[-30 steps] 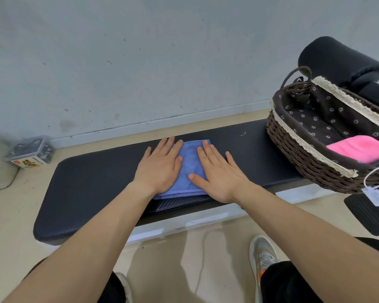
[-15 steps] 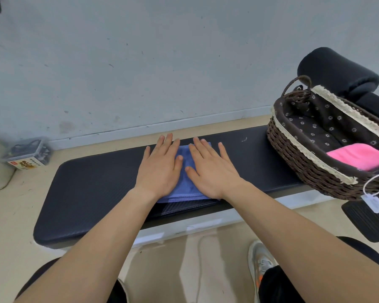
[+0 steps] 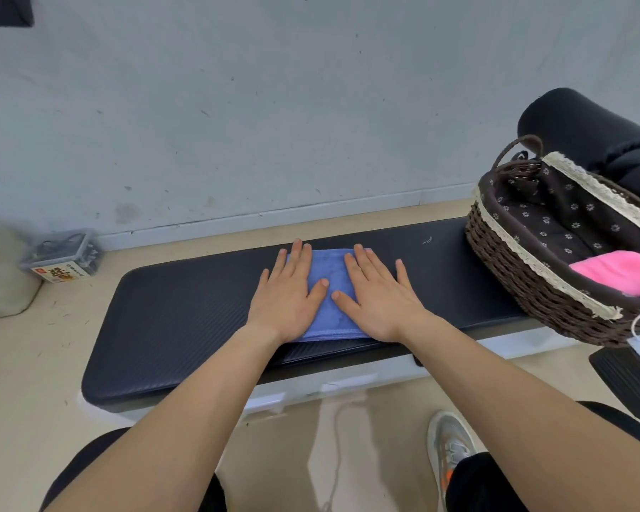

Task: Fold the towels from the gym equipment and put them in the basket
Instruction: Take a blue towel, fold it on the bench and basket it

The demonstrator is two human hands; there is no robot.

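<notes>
Change: both hands have slid a little apart since half a second ago; more blue cloth shows between the thumbs.
Shoe (image 3: 449, 441): on the floor below the front edge of the surface (image 3: 182, 315); both forearms reach forward over that edge.
Left hand (image 3: 287, 293): palm down, fingers straight, pressing the left part of the blue towel (image 3: 327, 279); it grasps nothing. The fingertips reach the towel's far edge.
Right hand (image 3: 377, 297): likewise flat and released, on the right part; its outer fingers lie off the cloth on the pad.
Blue towel: folded rectangle at mid-surface, with its near hem just inside the front edge.
Reason (judged): the flat palms are smoothing the fold so it holds when lifted.
Open room: bare pad to the left, and a bare stretch on the right between towel and basket (image 3: 514, 282).
Basket: wicker, lined, at the right end of the surface. The pink towel (image 3: 617, 271) lies inside with bare lining beside it. The upright handle at its far end needs clearing.
Far: black roll pad (image 3: 584, 131) behind the basket; small box (image 3: 61, 258) on the floor by the wall.
</notes>
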